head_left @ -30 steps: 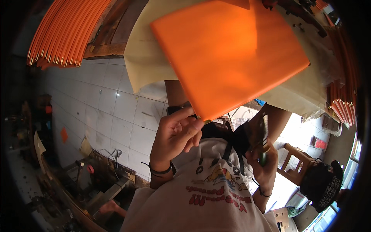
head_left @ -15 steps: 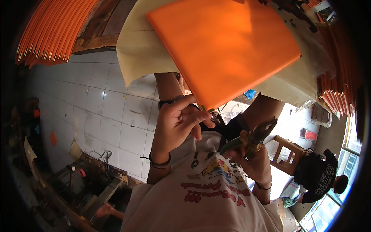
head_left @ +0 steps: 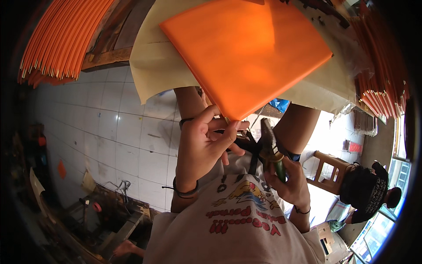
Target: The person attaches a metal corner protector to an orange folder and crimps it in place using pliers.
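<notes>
A large orange sheet [head_left: 246, 53] lies over a cream paper sheet [head_left: 154, 66] across my lap. My left hand [head_left: 202, 145] pinches the sheet's near corner between thumb and fingers. Just right of it, my right hand [head_left: 290, 185] grips green-handled pliers [head_left: 268, 141], jaws pointing up towards that corner and apart from it. A dark band circles each wrist. My white printed shirt [head_left: 237, 220] fills the lower middle.
Bundles of thin orange rods lie at the upper left [head_left: 57, 39] and right [head_left: 378, 75]. White tiled floor [head_left: 110, 132] spreads on the left. A wooden stool [head_left: 329, 171] and a person in a black cap [head_left: 365, 193] are at the right. Another hand [head_left: 125, 248] shows at the bottom.
My right hand has lifted the pliers from beside my body up towards the sheet's corner. My left hand has shifted its pinch along the orange sheet's edge.
</notes>
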{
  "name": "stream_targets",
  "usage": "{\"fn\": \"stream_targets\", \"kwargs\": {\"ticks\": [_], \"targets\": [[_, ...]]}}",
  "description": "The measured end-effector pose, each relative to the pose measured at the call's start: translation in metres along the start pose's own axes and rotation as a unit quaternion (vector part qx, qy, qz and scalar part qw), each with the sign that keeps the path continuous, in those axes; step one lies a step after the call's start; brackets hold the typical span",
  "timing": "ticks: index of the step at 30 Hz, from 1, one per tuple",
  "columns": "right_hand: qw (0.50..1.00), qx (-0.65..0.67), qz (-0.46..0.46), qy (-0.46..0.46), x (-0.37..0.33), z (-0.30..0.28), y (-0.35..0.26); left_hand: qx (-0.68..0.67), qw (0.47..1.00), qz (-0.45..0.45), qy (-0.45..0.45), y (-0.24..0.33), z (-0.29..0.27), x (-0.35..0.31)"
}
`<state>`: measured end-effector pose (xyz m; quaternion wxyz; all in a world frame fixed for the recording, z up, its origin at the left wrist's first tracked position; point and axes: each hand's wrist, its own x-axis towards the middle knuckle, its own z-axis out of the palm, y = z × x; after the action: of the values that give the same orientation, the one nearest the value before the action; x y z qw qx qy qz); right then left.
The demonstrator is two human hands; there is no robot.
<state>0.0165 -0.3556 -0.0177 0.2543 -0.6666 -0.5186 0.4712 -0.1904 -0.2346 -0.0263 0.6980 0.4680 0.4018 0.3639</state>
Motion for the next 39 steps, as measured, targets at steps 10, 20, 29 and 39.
{"fn": "stream_targets", "kwargs": {"ticks": [10,20,29,39], "targets": [[0.998,0.006,-0.054,-0.035,0.003,0.002,-0.002,0.006,0.997,0.069,0.033,-0.017,0.008,0.001],[0.961,0.263,0.053,-0.061,0.004,0.012,0.003,0.005,0.994,0.101,0.046,-0.022,0.008,0.001],[0.985,0.133,-0.03,-0.103,0.011,0.013,-0.001,-0.053,0.991,0.088,-0.082,-0.028,-0.018,-0.001],[0.98,0.123,-0.039,-0.151,0.026,0.024,-0.011,-0.19,0.972,0.081,-0.111,-0.037,-0.014,-0.001]]}}
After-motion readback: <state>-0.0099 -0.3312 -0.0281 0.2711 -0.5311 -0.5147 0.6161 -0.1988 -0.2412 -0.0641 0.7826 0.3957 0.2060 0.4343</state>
